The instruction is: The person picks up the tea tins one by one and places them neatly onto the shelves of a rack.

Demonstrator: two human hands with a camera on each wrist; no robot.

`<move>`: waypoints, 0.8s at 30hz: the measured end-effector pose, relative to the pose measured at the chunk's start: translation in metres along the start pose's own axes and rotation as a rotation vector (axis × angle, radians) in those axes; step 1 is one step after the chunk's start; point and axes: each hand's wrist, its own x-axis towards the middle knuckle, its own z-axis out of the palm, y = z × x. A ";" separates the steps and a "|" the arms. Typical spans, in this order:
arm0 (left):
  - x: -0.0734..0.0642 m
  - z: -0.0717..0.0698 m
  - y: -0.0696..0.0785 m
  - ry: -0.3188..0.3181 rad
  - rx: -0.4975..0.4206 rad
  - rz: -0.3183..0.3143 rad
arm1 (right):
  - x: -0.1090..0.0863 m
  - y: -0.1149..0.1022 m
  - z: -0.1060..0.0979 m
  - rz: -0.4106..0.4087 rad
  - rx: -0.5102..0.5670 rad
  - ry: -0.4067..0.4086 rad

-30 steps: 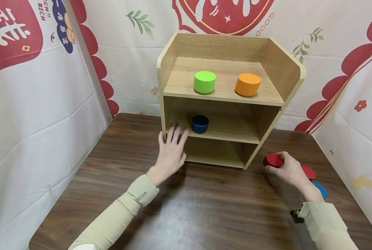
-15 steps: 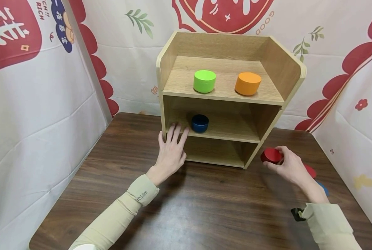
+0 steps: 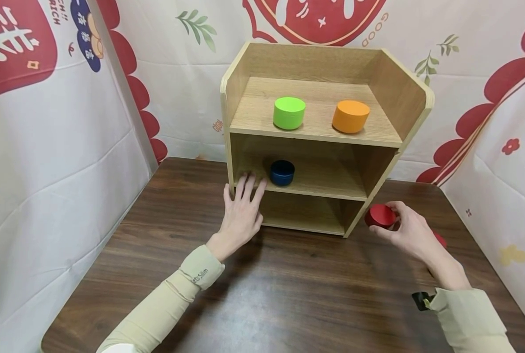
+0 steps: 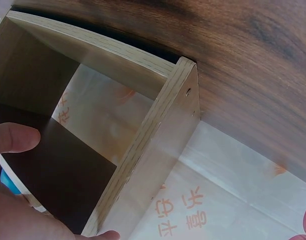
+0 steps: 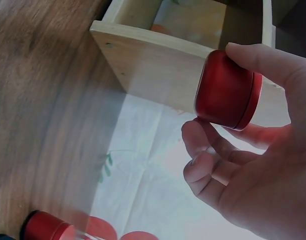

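My right hand (image 3: 412,233) pinches a round red lidded tin (image 3: 380,215) between thumb and fingers, just right of a small wooden shelf unit (image 3: 320,193). In the right wrist view this tin (image 5: 225,90) is tilted, with its lid seam showing. My left hand (image 3: 240,215) lies with fingers spread and straight at the left end of the middle shelf's front edge. Its thumb (image 4: 18,137) shows by the lower compartment in the left wrist view. A dark blue tin (image 3: 282,173) stands on the middle shelf, right of those fingertips.
On the top shelf stand a green tin (image 3: 289,113) and an orange tin (image 3: 351,116). Another red tin (image 5: 45,227) sits on the brown table (image 3: 289,289), mostly hidden behind the right hand in the head view. Printed cloth (image 3: 187,98) hangs around the table.
My right hand has lifted the red tin slightly and carried it leftward, toward the shelf unit. Its forearm now covers the blue item on the table. My left hand stays put.
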 end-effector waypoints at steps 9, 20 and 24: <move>0.000 0.001 0.000 0.022 -0.008 0.007 | -0.002 -0.018 -0.006 -0.052 0.017 -0.005; 0.000 0.003 -0.001 0.009 0.000 0.008 | -0.001 -0.040 -0.012 -0.098 0.030 0.001; 0.000 0.003 -0.001 0.005 -0.004 0.006 | 0.002 -0.049 -0.015 -0.105 0.022 0.000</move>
